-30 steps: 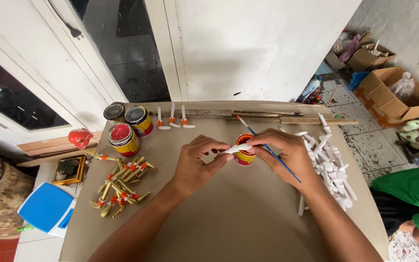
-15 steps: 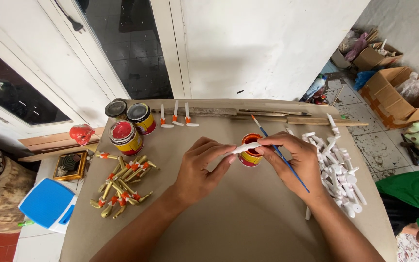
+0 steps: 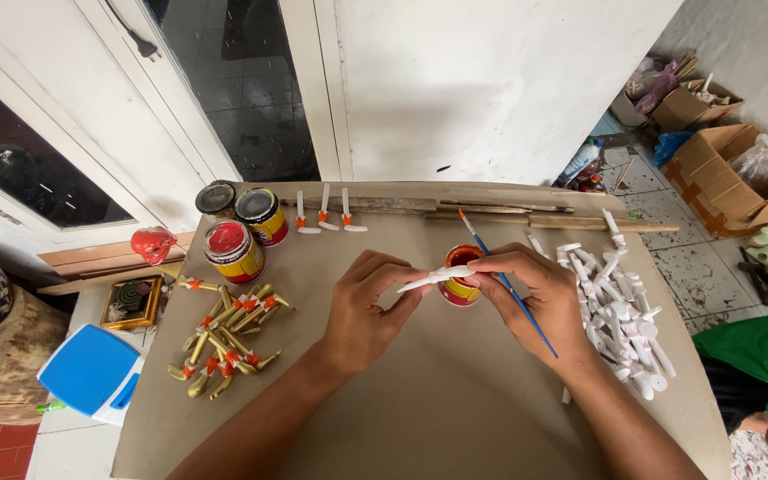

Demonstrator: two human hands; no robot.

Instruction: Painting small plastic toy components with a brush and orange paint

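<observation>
You hold a white piece (image 3: 435, 278) between both hands over the small orange paint tin (image 3: 461, 277) at table centre. Your left hand (image 3: 368, 307) pinches one end; your right hand (image 3: 535, 298) pinches the other and grips a brush (image 3: 508, 284). The gold painted pieces (image 3: 224, 342) at 9 o'clock look done; the white pile (image 3: 620, 311) at 3 o'clock waits, crowding the right edge. Bare table (image 3: 455, 418) lies at 6 o'clock.

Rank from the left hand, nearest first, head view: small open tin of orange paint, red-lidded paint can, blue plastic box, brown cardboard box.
1. Small open tin of orange paint, just right of the left hand.
2. Red-lidded paint can, up-left.
3. Blue plastic box, far left, off the table.
4. Brown cardboard box, far upper right on the floor.
</observation>
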